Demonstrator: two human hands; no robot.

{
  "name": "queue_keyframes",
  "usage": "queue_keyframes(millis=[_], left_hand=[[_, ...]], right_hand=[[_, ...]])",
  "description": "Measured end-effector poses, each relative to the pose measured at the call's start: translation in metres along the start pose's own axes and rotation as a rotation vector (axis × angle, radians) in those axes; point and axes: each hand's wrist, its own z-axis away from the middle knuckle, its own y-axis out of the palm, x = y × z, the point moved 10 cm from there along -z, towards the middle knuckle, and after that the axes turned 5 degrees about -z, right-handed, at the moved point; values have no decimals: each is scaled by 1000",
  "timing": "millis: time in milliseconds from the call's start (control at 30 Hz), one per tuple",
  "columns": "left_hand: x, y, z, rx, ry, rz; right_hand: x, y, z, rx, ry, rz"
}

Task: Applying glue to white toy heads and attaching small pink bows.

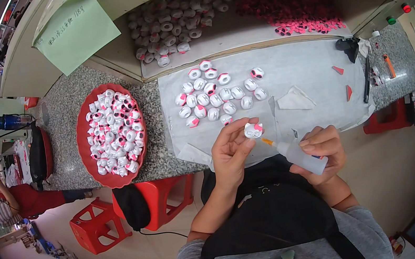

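Note:
Between its fingertips my left hand (232, 152) pinches a small white figurine head (253, 130) with a pink patch on top. A translucent glue bottle (304, 157) lies tilted in my right hand (325, 146), fingers wrapped round it. The bottle's orange nozzle (268, 142) points at the head and comes close to its lower right side; whether they touch I cannot tell. Just beyond my hands, several similar white heads (215, 100) stand loosely grouped on a white paper sheet (331, 106).
Left of the sheet is a red scalloped tray (82, 142) full of white and pink heads. A shelf holds more white heads (166, 26) and a pile of small pink pieces (304, 26). Right lie a black pen-like tool (366, 80) and an orange-handled tool (389, 66). Red stools (99, 227) stand left.

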Motion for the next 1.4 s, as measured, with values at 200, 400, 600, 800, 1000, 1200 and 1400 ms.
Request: queue_keyframes(millis=[200,400,600,800,1000,1200,1400], left_hand=[[0,-2,0,-19,15,-20],[2,1,-1,4,-4,-6],[2,2,-2,13,4,-7],[1,2,-1,12,11,-12],[-12,7,1,51,175,-203],[-19,9,1,53,251,-362],[-21,7,-2,24,258,-386]], right_hand=[[3,0,-1,25,-4,23],[3,-2,1,15,-32,26],[3,3,-1,30,-41,42],[2,5,-1,51,-30,59],[0,6,1,48,-11,63],[-1,9,-1,93,-5,72],[-4,6,-3,81,35,79]])
